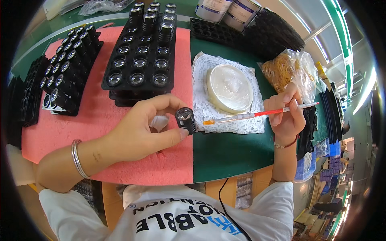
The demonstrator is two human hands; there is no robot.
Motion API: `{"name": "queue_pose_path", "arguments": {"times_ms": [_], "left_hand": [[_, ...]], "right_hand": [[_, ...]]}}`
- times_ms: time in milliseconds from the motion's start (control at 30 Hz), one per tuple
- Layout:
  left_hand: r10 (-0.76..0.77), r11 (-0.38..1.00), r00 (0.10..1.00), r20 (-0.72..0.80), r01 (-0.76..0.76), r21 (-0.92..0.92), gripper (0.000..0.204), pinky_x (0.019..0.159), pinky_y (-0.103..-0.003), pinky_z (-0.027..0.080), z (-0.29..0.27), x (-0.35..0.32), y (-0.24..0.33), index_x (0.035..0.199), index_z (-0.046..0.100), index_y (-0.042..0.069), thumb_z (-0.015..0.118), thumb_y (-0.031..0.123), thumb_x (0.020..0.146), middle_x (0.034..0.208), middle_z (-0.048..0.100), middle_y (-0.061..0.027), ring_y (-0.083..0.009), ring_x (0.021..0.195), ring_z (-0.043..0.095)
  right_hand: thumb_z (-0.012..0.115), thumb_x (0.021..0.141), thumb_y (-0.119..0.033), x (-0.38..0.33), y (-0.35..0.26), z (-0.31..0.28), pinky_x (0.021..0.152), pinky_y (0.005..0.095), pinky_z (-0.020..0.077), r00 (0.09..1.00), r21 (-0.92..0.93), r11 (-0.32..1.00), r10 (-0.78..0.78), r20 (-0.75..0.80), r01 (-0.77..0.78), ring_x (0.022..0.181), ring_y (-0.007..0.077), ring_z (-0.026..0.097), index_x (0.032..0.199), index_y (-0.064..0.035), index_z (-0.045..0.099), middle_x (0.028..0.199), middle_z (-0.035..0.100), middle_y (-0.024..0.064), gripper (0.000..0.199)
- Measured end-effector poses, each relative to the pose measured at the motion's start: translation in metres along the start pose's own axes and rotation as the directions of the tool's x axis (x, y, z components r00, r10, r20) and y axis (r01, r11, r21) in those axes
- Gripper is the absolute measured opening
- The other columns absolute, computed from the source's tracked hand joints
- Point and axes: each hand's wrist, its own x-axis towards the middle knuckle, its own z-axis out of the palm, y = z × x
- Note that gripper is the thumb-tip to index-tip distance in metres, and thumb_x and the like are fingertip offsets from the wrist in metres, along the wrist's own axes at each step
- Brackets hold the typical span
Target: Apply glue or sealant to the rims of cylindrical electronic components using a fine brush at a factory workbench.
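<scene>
The green desk [229, 154] carries the widest thing here, a pink foam mat [100, 120] spread over its left half. On the mat stand two black trays: a larger stacked tray [140, 60] in the middle, its pockets filled with round glass-fronted lens barrels, and a slimmer tray [68, 64] to its left, set at a slant and also filled. At the far edge of the desk sit two white tubs [231, 10] with pale labels (print too small to tell), next to a fanned stack of empty black trays [273, 34]. A clear plastic bag [287, 70] of yellowish rubber bands lies right of a printed white cloth [229, 96], which bears a shallow round white dish [230, 88]. The left hand [140, 132] comes in from the lower left with a silver bangle [78, 158] on the wrist, thumb and forefinger pinched on a small black lens barrel [186, 119] above the mat's right edge, a bit of white tissue tucked in the palm. The right hand [286, 114] rises from below, fingers closed on a thin brush [257, 115] with a red band, its orange tip close to the barrel.
</scene>
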Motion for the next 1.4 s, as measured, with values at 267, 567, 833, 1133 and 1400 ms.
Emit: {"name": "queue_pose_path", "arguments": {"times_ms": [267, 567, 833, 1133, 1400], "left_hand": [[0.012, 1.0, 1.0, -0.01, -0.011, 0.028, 0.03, 0.071, -0.018, 0.043, 0.0, -0.003, 0.002, 0.108, 0.049, 0.001, 0.061, 0.001, 0.08, 0.096, 0.053, 0.0, -0.0032, 0.084, 0.049], [0.008, 1.0, 1.0, 0.002, -0.008, 0.008, 0.031, 0.069, -0.017, 0.044, 0.0, -0.001, -0.001, 0.109, 0.049, 0.001, 0.06, 0.002, 0.081, 0.098, 0.054, -0.0002, -0.0031, 0.085, 0.05], [-0.012, 0.997, 1.0, 0.024, 0.01, 0.078, 0.029, 0.069, -0.017, 0.044, 0.001, -0.002, 0.004, 0.108, 0.049, 0.002, 0.06, 0.002, 0.082, 0.097, 0.053, 0.0001, -0.003, 0.085, 0.051], [0.12, 0.992, 0.993, -0.015, -0.119, 0.032, 0.027, 0.049, -0.015, 0.033, 0.002, 0.001, -0.011, 0.106, 0.053, 0.002, 0.064, 0.007, 0.081, 0.094, 0.058, 0.0005, 0.0022, 0.061, 0.042], [0.115, 0.993, 0.993, -0.007, -0.115, 0.01, 0.028, 0.051, -0.016, 0.035, 0.0, 0.001, -0.01, 0.107, 0.052, 0.0, 0.064, 0.007, 0.082, 0.096, 0.058, -0.0006, 0.0017, 0.062, 0.043]], "right_hand": [[0.045, 0.09, -0.022, 0.001, 0.0, 0.001, 0.046, 0.0203, 0.0389, 1.0, 0.018, 1.0, 0.005, 0.002, -0.005, 0.046, 0.01, 0.051, 0.086, -0.0061, 0.048, 0.059, 0.057, 0.0066, 0.016], [0.048, 0.089, -0.021, -0.003, -0.001, 0.0, 0.047, 0.0196, 0.0405, 0.999, -0.089, 0.995, 0.048, -0.02, -0.05, 0.048, 0.0106, 0.053, 0.084, -0.0037, 0.049, 0.059, 0.056, 0.0085, 0.018], [0.051, 0.087, -0.022, -0.004, -0.003, 0.003, 0.048, 0.0195, 0.042, 0.995, -0.146, 0.985, 0.088, -0.041, -0.094, 0.048, 0.0109, 0.054, 0.082, -0.0018, 0.05, 0.061, 0.057, 0.0096, 0.021], [0.051, 0.088, -0.023, -0.005, -0.003, 0.0, 0.046, 0.02, 0.04, 0.995, -0.14, 0.986, 0.09, -0.04, -0.095, 0.047, 0.0108, 0.053, 0.082, -0.0025, 0.049, 0.059, 0.055, 0.0091, 0.021], [0.049, 0.088, -0.024, -0.003, -0.003, 0.002, 0.045, 0.0201, 0.0383, 0.993, -0.109, 0.989, 0.093, -0.066, -0.1, 0.046, 0.0106, 0.051, 0.08, -0.0042, 0.048, 0.056, 0.053, 0.0077, 0.021]]}}
